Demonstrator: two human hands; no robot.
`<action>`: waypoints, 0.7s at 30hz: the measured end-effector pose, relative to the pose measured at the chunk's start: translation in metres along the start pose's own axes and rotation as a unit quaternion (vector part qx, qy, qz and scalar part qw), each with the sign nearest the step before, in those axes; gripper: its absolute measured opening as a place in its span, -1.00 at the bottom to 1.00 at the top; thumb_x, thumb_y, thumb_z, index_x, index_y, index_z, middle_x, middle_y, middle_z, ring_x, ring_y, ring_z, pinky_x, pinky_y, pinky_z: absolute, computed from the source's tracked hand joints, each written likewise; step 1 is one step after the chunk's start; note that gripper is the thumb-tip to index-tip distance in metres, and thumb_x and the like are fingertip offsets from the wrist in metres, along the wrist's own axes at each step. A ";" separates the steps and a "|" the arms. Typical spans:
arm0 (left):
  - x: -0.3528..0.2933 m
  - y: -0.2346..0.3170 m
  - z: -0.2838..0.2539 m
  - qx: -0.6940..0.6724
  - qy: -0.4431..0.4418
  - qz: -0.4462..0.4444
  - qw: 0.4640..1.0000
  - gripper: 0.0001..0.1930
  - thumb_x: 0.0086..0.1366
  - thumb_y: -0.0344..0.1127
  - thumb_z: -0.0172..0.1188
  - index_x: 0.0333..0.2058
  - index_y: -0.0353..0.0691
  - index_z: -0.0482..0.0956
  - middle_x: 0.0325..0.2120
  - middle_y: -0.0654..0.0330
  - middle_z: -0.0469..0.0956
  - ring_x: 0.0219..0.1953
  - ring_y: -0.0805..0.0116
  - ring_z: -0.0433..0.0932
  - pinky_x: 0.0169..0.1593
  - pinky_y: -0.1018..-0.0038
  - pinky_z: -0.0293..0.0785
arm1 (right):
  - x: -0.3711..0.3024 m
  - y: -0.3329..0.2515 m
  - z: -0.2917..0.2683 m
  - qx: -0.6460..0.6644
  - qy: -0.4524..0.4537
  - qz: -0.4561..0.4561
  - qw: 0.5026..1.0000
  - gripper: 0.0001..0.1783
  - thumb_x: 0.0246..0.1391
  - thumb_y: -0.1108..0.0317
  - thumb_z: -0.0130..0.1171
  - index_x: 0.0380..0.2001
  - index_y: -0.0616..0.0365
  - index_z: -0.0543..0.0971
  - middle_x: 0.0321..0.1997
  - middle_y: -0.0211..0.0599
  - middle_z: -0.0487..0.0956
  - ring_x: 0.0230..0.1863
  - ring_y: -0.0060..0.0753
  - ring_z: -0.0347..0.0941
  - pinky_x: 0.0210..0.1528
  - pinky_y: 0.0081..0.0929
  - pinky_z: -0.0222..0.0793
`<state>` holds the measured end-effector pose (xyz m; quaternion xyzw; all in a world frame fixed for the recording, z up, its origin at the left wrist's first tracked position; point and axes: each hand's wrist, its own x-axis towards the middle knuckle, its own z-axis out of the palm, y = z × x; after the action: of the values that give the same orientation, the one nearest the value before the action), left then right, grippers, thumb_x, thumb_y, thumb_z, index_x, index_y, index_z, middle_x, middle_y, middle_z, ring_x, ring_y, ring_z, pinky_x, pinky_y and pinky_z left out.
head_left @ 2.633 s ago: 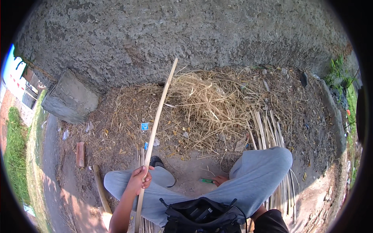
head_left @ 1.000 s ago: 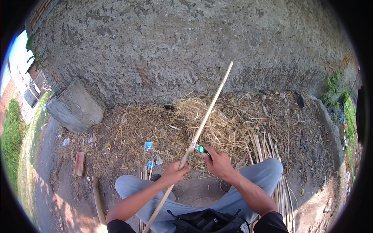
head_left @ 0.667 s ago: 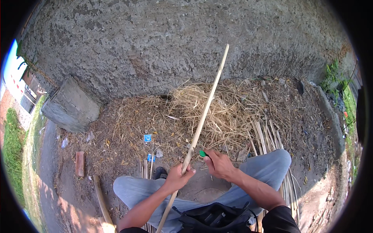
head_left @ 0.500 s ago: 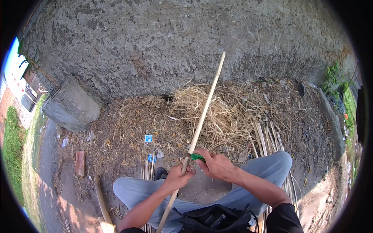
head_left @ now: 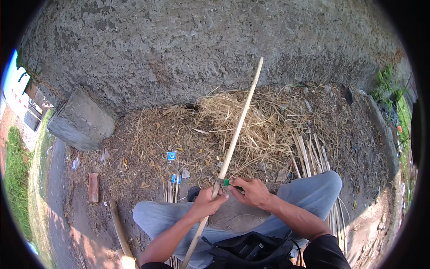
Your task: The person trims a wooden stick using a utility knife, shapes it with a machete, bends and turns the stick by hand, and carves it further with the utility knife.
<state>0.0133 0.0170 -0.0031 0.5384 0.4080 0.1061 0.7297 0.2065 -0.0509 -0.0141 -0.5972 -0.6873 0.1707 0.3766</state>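
Note:
A long pale bamboo strip [head_left: 240,123] slants up from my lap toward the wall. My left hand [head_left: 208,204] is wrapped round its lower part, between my knees. Just right of it, my right hand [head_left: 251,193] grips the green handle of a small knife [head_left: 227,182]. The knife's short dark blade lies across the strip, right above my left fingers. Most of the handle is hidden in my right fist. Past the blade, the upper strip looks smooth and light.
A heap of thin shavings [head_left: 251,125] lies before me at the rough wall [head_left: 179,54]. More strips [head_left: 311,154] lie by my right knee. At left are a concrete block [head_left: 83,119], a brick [head_left: 93,187] and a wooden stick [head_left: 117,226]. Blue packets [head_left: 171,155] litter the ground.
My right hand has turned slightly and shifted a little right, with the knife still at the strip. The strip's far tip has moved slightly right. My left hand keeps its hold.

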 end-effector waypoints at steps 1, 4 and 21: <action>0.000 -0.002 0.000 0.009 0.004 0.006 1.000 -0.78 0.26 -0.31 0.24 -0.37 -0.23 0.36 -0.72 0.41 0.29 -0.73 0.68 0.22 -0.70 0.61 0.09 | -0.001 0.002 0.000 0.001 -0.001 0.001 1.000 -0.82 0.04 0.27 0.27 -0.35 0.09 0.52 -0.46 -0.18 0.61 -0.62 -0.05 0.51 -0.60 -0.26 0.43; 0.002 -0.006 0.000 0.031 0.004 0.014 0.999 -0.78 0.25 -0.30 0.25 -0.37 -0.22 0.36 -0.71 0.42 0.29 -0.72 0.69 0.22 -0.69 0.62 0.10 | -0.006 0.004 0.001 0.012 0.011 0.001 1.000 -0.82 0.03 0.28 0.28 -0.38 0.11 0.52 -0.44 -0.18 0.61 -0.60 -0.06 0.52 -0.60 -0.26 0.43; 0.005 -0.011 0.002 0.111 -0.006 0.018 0.994 -0.81 0.28 -0.38 0.20 -0.41 -0.16 0.32 -0.72 0.43 0.26 -0.75 0.68 0.17 -0.71 0.59 0.02 | -0.012 -0.009 0.001 -0.018 -0.025 0.012 0.999 -0.78 0.09 0.17 0.25 -0.40 0.07 0.50 -0.41 -0.21 0.62 -0.63 -0.02 0.50 -0.68 -0.21 0.38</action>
<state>0.0145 0.0138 -0.0148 0.6239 0.4031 0.0698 0.6659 0.1993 -0.0640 -0.0126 -0.6079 -0.6922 0.1775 0.3460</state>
